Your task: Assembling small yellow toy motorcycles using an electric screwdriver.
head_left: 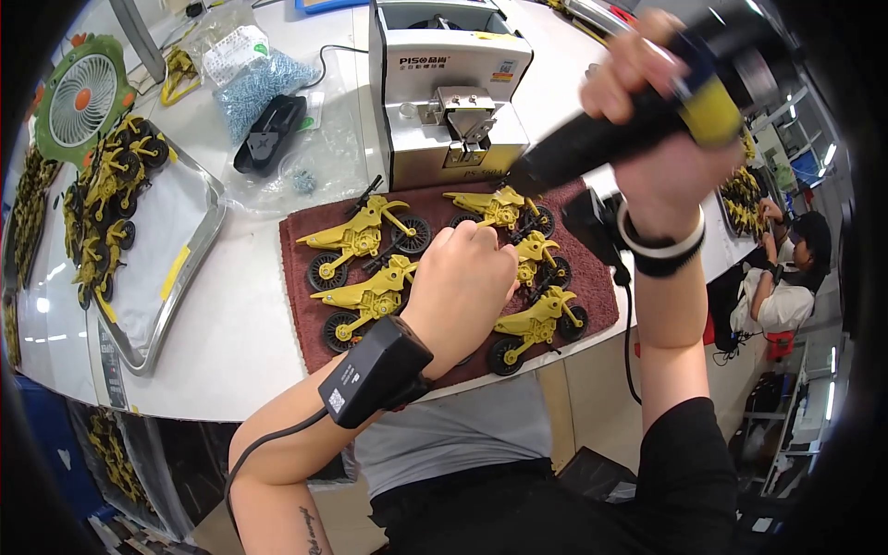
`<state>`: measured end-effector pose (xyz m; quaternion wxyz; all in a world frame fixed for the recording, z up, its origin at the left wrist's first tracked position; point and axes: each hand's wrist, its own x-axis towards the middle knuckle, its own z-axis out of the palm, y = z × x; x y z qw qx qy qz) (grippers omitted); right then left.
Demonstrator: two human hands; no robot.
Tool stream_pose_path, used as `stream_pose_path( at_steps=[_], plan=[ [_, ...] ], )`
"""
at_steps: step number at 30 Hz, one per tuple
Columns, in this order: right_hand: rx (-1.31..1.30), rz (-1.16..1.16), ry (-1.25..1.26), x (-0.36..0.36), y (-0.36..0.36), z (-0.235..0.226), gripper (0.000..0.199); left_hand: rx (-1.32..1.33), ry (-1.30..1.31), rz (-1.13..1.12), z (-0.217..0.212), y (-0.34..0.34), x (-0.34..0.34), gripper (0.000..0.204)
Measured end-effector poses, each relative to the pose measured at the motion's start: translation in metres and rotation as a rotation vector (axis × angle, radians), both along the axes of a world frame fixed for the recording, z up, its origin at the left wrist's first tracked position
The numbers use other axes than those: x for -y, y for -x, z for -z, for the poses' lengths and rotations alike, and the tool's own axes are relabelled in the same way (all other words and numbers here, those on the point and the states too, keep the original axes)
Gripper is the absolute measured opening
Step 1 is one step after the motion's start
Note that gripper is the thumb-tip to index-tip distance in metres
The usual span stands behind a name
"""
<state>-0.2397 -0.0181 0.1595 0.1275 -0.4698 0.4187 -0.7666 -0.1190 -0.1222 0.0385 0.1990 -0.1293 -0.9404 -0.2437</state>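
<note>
Left grip is down among the yellow toy bikes on the red towel, can't tell if it's pinching one; it's way nearer than the right grip, wrapped round a black power tool slanting down-left at them. Room-wise, white desk shows between metal tray and towel; near edge's just below.

Left arm runs in from the lower left, elbow bent pretty hard. Left hand is knuckles-up, fingers curled under so I can't really see the tips. Right arm points almost straight up, and the right hand sits way higher, fingers wrapped in a grip, kinda blurry. Bit of ink on the left upper arm too.
</note>
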Motion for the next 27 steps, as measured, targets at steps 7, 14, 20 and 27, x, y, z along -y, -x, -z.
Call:
stream_pose_path(
  at_steps=[7,14,20,27],
  plan=[
    [-0.035,0.250,-0.082,-0.053,-0.031,0.006,0.019,0.033,0.033,-0.001,-0.004,0.002,-0.002,0.022],
    [0.000,0.246,-0.049,-0.043,-0.026,0.027,0.018,0.044,0.002,0.006,-0.003,0.003,-0.002,0.022],
    [0.038,0.300,-0.129,-0.040,-0.027,0.031,0.019,0.035,0.022,0.004,-0.003,0.003,-0.004,0.022],
    [-0.003,0.275,-0.120,-0.034,-0.028,0.032,0.019,0.045,0.025,-0.003,-0.003,0.001,-0.001,0.022]
  ],
)
